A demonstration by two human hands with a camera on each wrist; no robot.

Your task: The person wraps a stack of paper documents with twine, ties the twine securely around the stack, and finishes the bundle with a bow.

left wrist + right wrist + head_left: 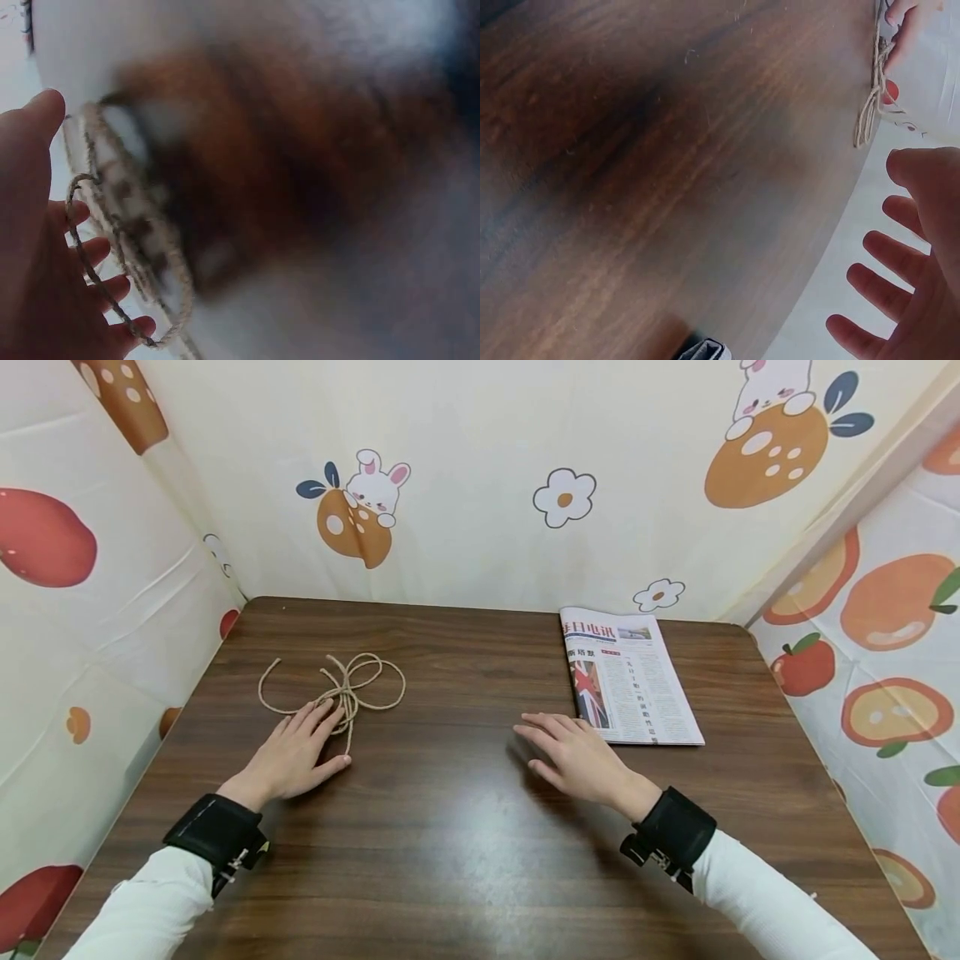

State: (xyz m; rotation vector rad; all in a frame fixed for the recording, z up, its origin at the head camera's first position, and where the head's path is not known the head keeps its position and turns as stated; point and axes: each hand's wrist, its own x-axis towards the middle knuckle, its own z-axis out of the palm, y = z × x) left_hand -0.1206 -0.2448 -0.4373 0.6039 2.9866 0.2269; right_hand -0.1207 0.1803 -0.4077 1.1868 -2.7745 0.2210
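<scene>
A tan twine rope (348, 689), tied with loops like a bow, lies on the left part of the table. My left hand (296, 752) is at its near side, fingers extended and fingertips overlapping the lower strands. In the left wrist view, a strand of the rope (105, 289) crosses in front of the fingers. My right hand (577, 756) has its fingers extended and spread, with nothing in them. Just beyond it lies a folded newspaper (630, 681); in the right wrist view only its folded end (706, 351) shows at the bottom edge.
The dark wood table (450, 827) has its back edge against a cream curtain (480, 460) printed with rabbits and flowers. Fruit-printed cloth (892, 635) hangs along the right side, and similar cloth (90, 635) along the left. Black bands (217, 835) with cameras sit on both wrists.
</scene>
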